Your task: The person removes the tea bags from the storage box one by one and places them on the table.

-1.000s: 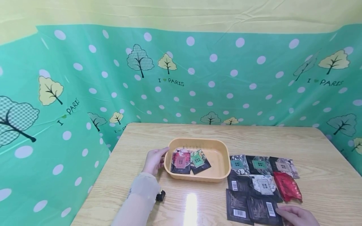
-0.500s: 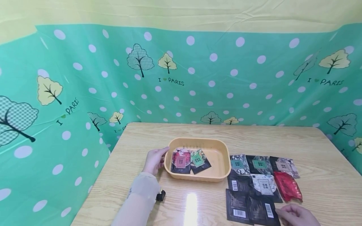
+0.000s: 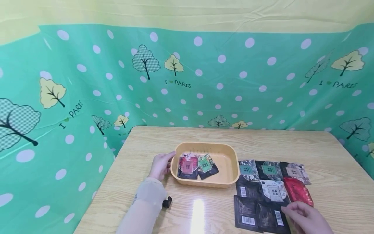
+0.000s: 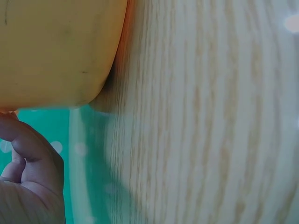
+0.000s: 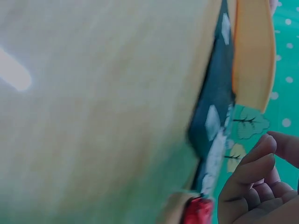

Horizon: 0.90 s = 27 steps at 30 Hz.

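My left hand [image 3: 159, 165] grips the left end of a yellow-orange plastic tray [image 3: 227, 167], thumb at the rim and fingers bent against the outer wall. Inside the tray lie a red-and-black sachet [image 3: 188, 168] and a green-labelled sachet [image 3: 205, 165]. My right hand [image 3: 306, 218] hovers at the right edge of a black barcoded sachet [image 3: 268, 217]. In the right wrist view its fingers are loosely bent with nothing between them. Another barcoded sachet [image 3: 244, 208] lies to the left. Just beyond the hand are a white-fronted sachet [image 3: 274, 192] and a shiny red packet [image 3: 296, 190].
Behind these lie three more sachets in a row, including a green-labelled one [image 3: 268, 169] and a pink-labelled one [image 3: 293, 171]. A small black object [image 3: 167, 202] is beside my left forearm. Patterned green cloth [image 3: 204, 97] hangs behind the wooden table [image 3: 146, 139].
The right-hand barcoded sachet has shifted slightly left against its neighbour. My right hand has since come up and away from its edge, partly covering the red packet. The left hand stays on the tray.
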Motion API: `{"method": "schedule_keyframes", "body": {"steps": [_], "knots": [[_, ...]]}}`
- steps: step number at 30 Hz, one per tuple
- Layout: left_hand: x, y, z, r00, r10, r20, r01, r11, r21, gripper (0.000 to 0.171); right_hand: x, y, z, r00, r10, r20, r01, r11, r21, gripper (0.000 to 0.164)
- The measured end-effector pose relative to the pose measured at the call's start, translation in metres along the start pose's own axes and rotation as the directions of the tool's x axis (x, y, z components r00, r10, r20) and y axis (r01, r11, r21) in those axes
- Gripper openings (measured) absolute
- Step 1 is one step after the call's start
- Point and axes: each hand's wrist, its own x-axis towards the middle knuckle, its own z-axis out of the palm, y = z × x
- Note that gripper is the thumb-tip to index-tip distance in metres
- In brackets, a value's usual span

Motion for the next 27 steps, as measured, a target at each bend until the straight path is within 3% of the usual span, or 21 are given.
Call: {"method": "schedule_keyframes", "body": {"steps": [7, 15, 21, 27], "knots": [[0.002, -0.001, 0.001, 1.0, -0.009, -0.003, 0.009, 1.0, 0.007, 0.04, -0.014, -0.034, 0.003, 0.996, -0.084, 0.016, 0.084, 0.996, -0.017, 0.046], [0.001, 0.001, 0.0, 1.0, -0.016, 0.002, 0.016, 1.0, 0.004, 0.04, -0.021, -0.054, 0.011, 0.986, -0.169, -0.003, 0.169, 0.984, -0.052, 0.038], [0.0, 0.003, 0.0, 1.0, -0.017, 0.004, 0.017, 1.0, 0.013, 0.041, -0.023, -0.067, 0.021, 0.983, -0.18, -0.019, 0.18, 0.984, -0.017, 0.034], [0.0, 0.002, 0.0, 1.0, -0.021, 0.004, 0.021, 1.0, 0.007, 0.041, -0.024, -0.087, 0.034, 0.968, -0.248, -0.035, 0.25, 0.967, 0.057, 0.029]]}}
